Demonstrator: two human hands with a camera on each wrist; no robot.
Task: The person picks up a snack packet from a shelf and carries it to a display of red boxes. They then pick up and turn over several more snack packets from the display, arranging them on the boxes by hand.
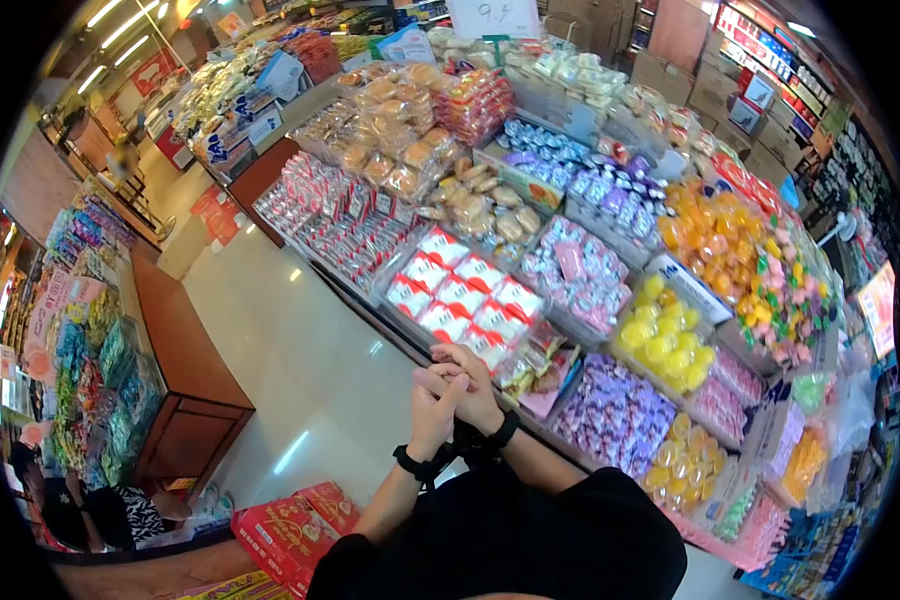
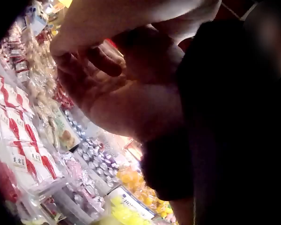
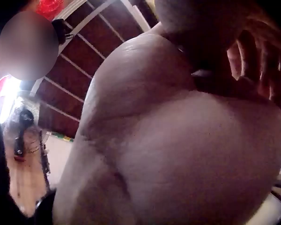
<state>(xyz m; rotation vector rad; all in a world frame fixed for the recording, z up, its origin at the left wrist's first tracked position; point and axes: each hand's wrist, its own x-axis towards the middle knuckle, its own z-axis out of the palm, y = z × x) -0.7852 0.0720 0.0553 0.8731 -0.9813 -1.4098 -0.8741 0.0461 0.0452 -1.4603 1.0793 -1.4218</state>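
Observation:
Both bare hands meet in front of the body, at the near edge of the candy display. My left hand (image 1: pixel 433 408) is on the left, its fingers overlapping those of my right hand (image 1: pixel 478 386). The fingers look loosely bent, and no object shows between them. Each wrist wears a black band (image 1: pixel 417 466). In the left wrist view the right palm (image 2: pixel 126 108) looks cupped below the left hand (image 2: pixel 117 18). A large close-up of the right hand (image 3: pixel 178 140) fills the right wrist view. Nearest the hands lie red-and-white packets (image 1: pixel 465 290) in a clear bin.
The slanted display holds bins of purple wrapped candies (image 1: pixel 613 415), yellow jelly cups (image 1: pixel 662 340) and bagged buns (image 1: pixel 400 150). To the left stands a wooden counter (image 1: pixel 195 380) across a shiny floor (image 1: pixel 300 370). Red boxes (image 1: pixel 295 530) sit low at the left.

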